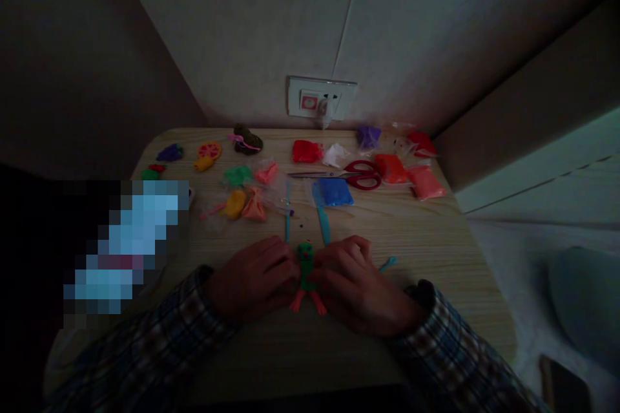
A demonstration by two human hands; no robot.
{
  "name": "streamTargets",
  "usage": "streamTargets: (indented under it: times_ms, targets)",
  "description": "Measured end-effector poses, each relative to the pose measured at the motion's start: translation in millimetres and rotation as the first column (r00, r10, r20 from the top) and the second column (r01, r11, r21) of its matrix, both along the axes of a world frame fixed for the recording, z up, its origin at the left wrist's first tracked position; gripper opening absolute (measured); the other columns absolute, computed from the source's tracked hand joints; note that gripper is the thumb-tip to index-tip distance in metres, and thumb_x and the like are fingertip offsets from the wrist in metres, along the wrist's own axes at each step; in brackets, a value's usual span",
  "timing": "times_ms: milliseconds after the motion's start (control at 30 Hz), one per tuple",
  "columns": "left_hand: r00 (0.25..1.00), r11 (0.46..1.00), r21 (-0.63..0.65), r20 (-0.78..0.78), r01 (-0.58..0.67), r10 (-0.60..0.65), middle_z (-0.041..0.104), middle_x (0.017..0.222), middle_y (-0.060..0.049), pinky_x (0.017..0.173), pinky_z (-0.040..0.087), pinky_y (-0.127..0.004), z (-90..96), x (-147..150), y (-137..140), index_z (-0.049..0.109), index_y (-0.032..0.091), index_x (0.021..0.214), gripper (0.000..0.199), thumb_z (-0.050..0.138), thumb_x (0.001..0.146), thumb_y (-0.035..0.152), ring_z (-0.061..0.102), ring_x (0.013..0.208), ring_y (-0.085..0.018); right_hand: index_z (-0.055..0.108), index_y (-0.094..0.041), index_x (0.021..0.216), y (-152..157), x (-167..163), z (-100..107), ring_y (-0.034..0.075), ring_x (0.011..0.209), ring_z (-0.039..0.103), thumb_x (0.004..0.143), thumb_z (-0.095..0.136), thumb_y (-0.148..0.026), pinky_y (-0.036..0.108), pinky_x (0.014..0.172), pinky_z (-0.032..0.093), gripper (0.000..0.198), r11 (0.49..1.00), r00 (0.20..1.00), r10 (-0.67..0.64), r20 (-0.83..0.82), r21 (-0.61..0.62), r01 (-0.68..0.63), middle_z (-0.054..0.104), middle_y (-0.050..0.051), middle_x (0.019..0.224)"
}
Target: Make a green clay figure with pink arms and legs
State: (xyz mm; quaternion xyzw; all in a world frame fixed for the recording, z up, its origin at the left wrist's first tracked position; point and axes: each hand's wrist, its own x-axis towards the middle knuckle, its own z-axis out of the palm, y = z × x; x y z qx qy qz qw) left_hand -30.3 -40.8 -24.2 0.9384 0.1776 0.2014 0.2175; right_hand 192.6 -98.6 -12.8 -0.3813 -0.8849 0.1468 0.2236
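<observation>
A small green clay figure (306,274) with dark eyes and orange-pink legs lies between my hands, close to the table's near side. My left hand (259,278) is closed with its fingertips at the figure's left side. From the right, my right hand (356,284) pinches at the figure's body, fingers curled. The fingertips partly hide the figure's sides, so its arms are hard to make out. Just beyond it lie a thin blue tool (287,225) and a flat blue clay knife (323,224). Another blue tool (388,264) shows past my right hand.
Red-handled scissors (363,175) lie across the middle, near a blue clay packet (335,192) and an orange packet (390,169). Finished-looking clay pieces, including a brown one (248,140), sit at the back left. A pixelated bright screen (130,245) is at left. Behind the table (426,238) is a wall socket (322,97).
</observation>
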Motion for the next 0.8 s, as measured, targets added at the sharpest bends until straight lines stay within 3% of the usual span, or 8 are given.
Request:
streamTargets:
  times_ms: [133, 267, 500, 633, 800]
  targets:
    - [0.998, 0.999, -0.047, -0.056, -0.013, 0.011, 0.060, 0.090, -0.006, 0.068, 0.043, -0.030, 3.9, -6, 4, 0.057, 0.017, 0.091, 0.020, 0.048, 0.093, 0.035, 0.053, 0.080, -0.020, 0.056, -0.017, 0.107, -1, 5, 2, 0.023, 0.098, 0.050, 0.083, 0.054, -0.016, 0.040, 0.083, 0.031, 0.024, 0.997, 0.997, 0.018, -0.070, -0.068, -0.022, 0.060, 0.009, 0.105]
    - [0.998, 0.999, -0.048, -0.057, -0.007, 0.004, 0.060, 0.091, -0.007, 0.069, 0.043, -0.029, 6.8, -11, 5, 0.056, 0.016, 0.091, 0.017, 0.050, 0.092, 0.032, 0.053, 0.080, -0.019, 0.058, -0.017, 0.103, -2, 8, 1, 0.023, 0.095, 0.051, 0.081, 0.049, -0.013, 0.041, 0.081, 0.031, 0.024, 1.000, 0.988, -0.024, -0.151, -0.021, 0.021, 0.059, 0.009, 0.103]
    - [0.992, 0.997, -0.032, 0.102, -0.069, 0.072, 0.060, 0.083, -0.004, 0.068, 0.044, -0.032, 6.3, -13, 5, 0.054, 0.019, 0.089, 0.006, 0.056, 0.086, 0.024, 0.054, 0.076, -0.018, 0.059, -0.020, 0.090, -1, 5, 0, 0.021, 0.089, 0.054, 0.087, 0.043, -0.008, 0.039, 0.078, 0.032, 0.020, 0.966, 0.948, -0.240, -0.210, 0.041, 0.254, 0.060, 0.005, 0.092]
    - [0.936, 0.960, 0.037, 0.234, -0.278, 0.262, 0.059, 0.081, -0.002, 0.070, 0.047, -0.033, 8.9, -15, 9, 0.055, 0.021, 0.087, 0.002, 0.057, 0.086, 0.019, 0.055, 0.077, -0.018, 0.058, -0.021, 0.093, 3, 4, -2, 0.021, 0.088, 0.053, 0.088, 0.042, -0.007, 0.040, 0.078, 0.033, 0.022, 0.948, 0.933, -0.303, -0.195, 0.037, 0.316, 0.060, 0.005, 0.092]
    - [0.812, 0.827, 0.045, 0.226, -0.561, 0.539, 0.059, 0.087, -0.003, 0.075, 0.051, -0.039, 17.1, -18, 15, 0.055, 0.025, 0.093, 0.007, 0.056, 0.087, 0.022, 0.057, 0.083, -0.021, 0.057, -0.023, 0.094, 7, 4, -4, 0.022, 0.089, 0.053, 0.088, 0.041, -0.007, 0.041, 0.080, 0.034, 0.023, 0.930, 0.911, -0.360, -0.201, 0.007, 0.369, 0.060, 0.005, 0.094]
